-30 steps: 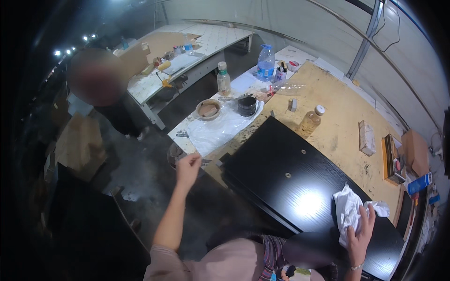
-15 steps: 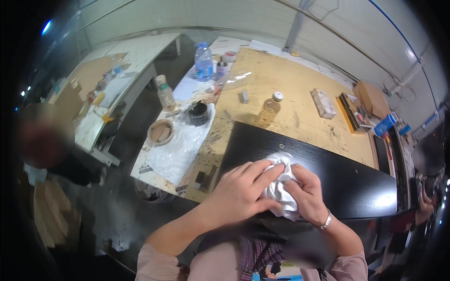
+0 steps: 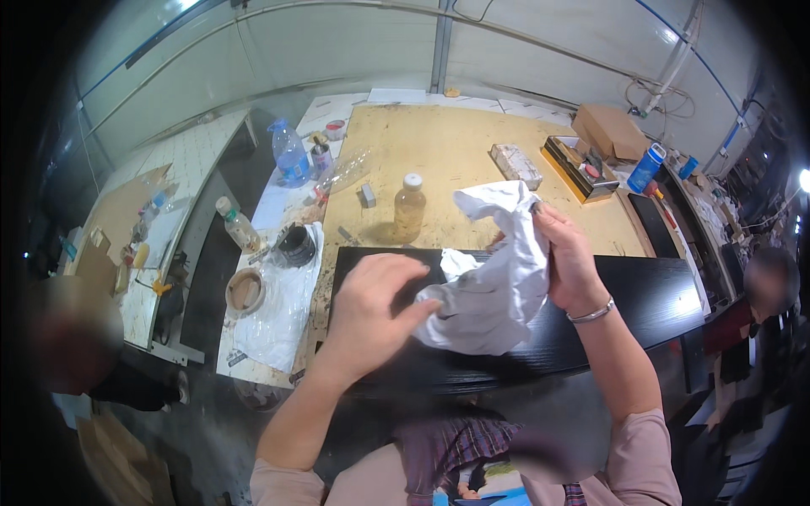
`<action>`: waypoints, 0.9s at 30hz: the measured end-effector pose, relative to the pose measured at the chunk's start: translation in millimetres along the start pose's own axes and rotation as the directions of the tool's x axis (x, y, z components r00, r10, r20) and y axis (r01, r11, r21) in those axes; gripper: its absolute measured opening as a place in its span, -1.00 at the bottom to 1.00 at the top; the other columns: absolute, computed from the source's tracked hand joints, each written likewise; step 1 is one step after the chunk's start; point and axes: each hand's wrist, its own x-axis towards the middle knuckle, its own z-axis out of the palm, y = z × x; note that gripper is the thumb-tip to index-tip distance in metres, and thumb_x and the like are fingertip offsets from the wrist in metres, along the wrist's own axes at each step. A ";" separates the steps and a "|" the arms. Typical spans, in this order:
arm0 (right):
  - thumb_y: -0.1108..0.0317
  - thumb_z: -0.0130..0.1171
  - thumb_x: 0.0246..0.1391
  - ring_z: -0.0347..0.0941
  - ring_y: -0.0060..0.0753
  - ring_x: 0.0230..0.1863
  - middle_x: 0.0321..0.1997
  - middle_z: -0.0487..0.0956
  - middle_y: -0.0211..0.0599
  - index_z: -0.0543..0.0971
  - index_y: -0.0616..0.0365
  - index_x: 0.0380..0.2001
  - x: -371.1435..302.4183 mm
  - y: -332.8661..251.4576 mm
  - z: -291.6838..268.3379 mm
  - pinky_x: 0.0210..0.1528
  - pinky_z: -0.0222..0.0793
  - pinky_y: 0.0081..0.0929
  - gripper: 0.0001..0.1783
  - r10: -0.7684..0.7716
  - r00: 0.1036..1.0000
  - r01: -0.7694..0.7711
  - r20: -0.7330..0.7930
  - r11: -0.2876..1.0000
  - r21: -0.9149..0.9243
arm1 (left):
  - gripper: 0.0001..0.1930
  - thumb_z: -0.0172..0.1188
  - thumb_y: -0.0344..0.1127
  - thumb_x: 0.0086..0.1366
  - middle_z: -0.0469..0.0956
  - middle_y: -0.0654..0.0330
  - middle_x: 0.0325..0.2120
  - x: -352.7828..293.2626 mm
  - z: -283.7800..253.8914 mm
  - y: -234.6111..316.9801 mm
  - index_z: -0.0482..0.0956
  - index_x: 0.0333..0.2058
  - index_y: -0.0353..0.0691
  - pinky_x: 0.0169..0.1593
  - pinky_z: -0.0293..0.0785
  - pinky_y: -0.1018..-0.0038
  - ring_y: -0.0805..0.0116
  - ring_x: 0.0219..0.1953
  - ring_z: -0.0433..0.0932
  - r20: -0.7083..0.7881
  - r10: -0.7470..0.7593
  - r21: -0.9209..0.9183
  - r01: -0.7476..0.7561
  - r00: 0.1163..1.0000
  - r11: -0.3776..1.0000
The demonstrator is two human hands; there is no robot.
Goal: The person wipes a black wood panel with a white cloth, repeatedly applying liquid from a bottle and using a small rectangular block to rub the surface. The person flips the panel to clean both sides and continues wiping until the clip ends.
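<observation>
A white cloth (image 3: 506, 295) hangs loosely spread above a black wood-grain board (image 3: 641, 287). My right hand (image 3: 569, 257) grips the cloth at its upper right part. My left hand (image 3: 371, 316) is at the cloth's left side, thumb and fingers apart, the thumb tip at the cloth's edge. Just beyond the board stands a clear bottle (image 3: 410, 211) of yellowish liquid with a white cap.
A yellowish worktop (image 3: 456, 139) lies under the board. To the left are a black-stained pot (image 3: 295, 245), a tape roll (image 3: 245, 292) and a large blue water bottle (image 3: 289, 156). Far right hold a tool box (image 3: 582, 169) and blue spray can (image 3: 646, 167). Other people stand at both sides.
The cloth was bunched between both hands; now it hangs opened out, raised by my right hand. My left hand has let go and moved left. The view has shifted.
</observation>
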 end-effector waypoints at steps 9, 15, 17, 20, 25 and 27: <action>0.31 -0.01 0.43 0.59 -0.48 -0.15 -0.15 0.66 -0.32 0.59 0.28 -0.06 26.3 -11.3 -41.9 0.00 0.50 -0.44 -0.72 -0.107 0.994 0.108 0.004 0.993 -0.045 | -0.84 0.34 -0.37 0.24 0.60 0.11 -0.53 25.8 40.9 0.4 0.68 -0.34 -0.38 -0.34 0.44 0.46 0.39 -0.48 0.55 0.102 -0.259 -0.376 0.278 0.961 0.884; 0.32 0.06 0.40 0.57 -0.56 -0.24 -0.22 0.64 -0.38 0.60 0.28 -0.09 45.1 -13.8 -89.5 -0.11 0.49 -0.54 -0.75 -0.141 0.974 0.113 -0.175 0.981 -0.161 | -0.72 0.16 -0.44 0.38 0.69 0.11 -0.19 21.8 31.4 -7.7 0.61 -0.02 -0.49 -0.04 0.53 0.49 0.40 -0.20 0.64 0.147 -0.534 -0.862 0.372 0.833 0.344; 0.34 0.19 0.28 0.56 -0.43 -0.17 -0.20 0.62 -0.30 0.61 0.31 -0.07 50.4 -18.2 -101.1 -0.01 0.48 -0.46 -0.73 -0.128 0.970 0.087 -0.208 0.976 -0.198 | -0.63 -0.01 -0.43 0.40 0.64 -0.08 -0.04 19.4 33.5 -14.3 0.49 0.07 -0.59 0.17 0.49 0.34 0.23 -0.02 0.65 0.160 -0.555 -0.920 0.327 0.816 0.214; 0.35 0.32 0.06 0.52 -0.31 -0.07 -0.17 0.58 -0.22 0.63 0.30 -0.12 52.8 -22.2 -79.6 0.04 0.43 -0.39 -0.67 -0.720 0.685 0.353 0.108 0.199 -0.914 | -0.65 0.05 -0.47 0.40 0.64 -0.02 -0.03 14.9 32.9 -11.0 0.52 0.09 -0.55 0.15 0.48 0.40 0.31 0.00 0.62 0.150 -0.544 -0.941 0.288 0.826 0.177; -0.02 0.46 -0.04 0.62 -0.02 -0.18 -0.25 0.67 -0.11 0.71 0.18 -0.40 29.3 -9.5 -2.1 -0.07 0.50 -0.18 -0.57 -0.019 0.863 0.478 0.504 0.352 -0.805 | -0.73 0.07 -0.38 0.51 0.70 0.08 -0.14 12.5 38.7 -10.7 0.63 -0.05 -0.50 0.02 0.48 0.49 0.45 -0.13 0.63 0.063 -0.529 -0.937 0.232 0.846 0.260; 0.05 0.42 0.06 0.65 -0.05 -0.23 -0.31 0.71 -0.14 0.74 0.18 -0.34 31.4 0.2 1.1 -0.08 0.52 -0.23 -0.63 0.063 0.868 0.456 0.492 0.290 -0.842 | -0.75 0.09 -0.39 0.50 0.70 0.11 -0.17 12.8 39.8 -13.9 0.64 -0.09 -0.48 0.00 0.49 0.50 0.47 -0.17 0.63 0.031 -0.546 -0.950 0.195 0.837 0.244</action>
